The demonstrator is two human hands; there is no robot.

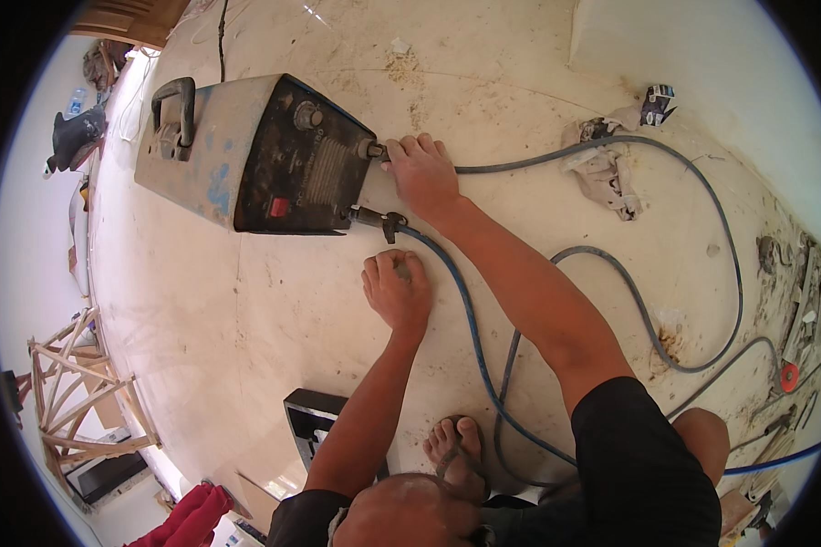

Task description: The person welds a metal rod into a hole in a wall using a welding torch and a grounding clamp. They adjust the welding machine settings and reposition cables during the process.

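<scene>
Nearest the person's lap, on the pale floor [246,337]: one sandalled foot [456,447]; past the left forearm, a black rectangular item [312,399], partly hidden. Beyond it: a blue cable [470,319], running up to a dark connector [367,216] at the front of the machine [192,155]. Left hand [398,290]: fingers curled, near that connector; from where I stand, cannot tell whether it holds anything. Right hand [421,180]: clasped around a dark plug [376,150] at the machine's other socket; grey cable [520,166] looping off rightward. Machine: grey box, black front panel, red switch [279,207], handle [186,114]; on the floor, ahead of both hands. Far right: crumpled cloth [608,182]; small dark carton [657,105].
</scene>
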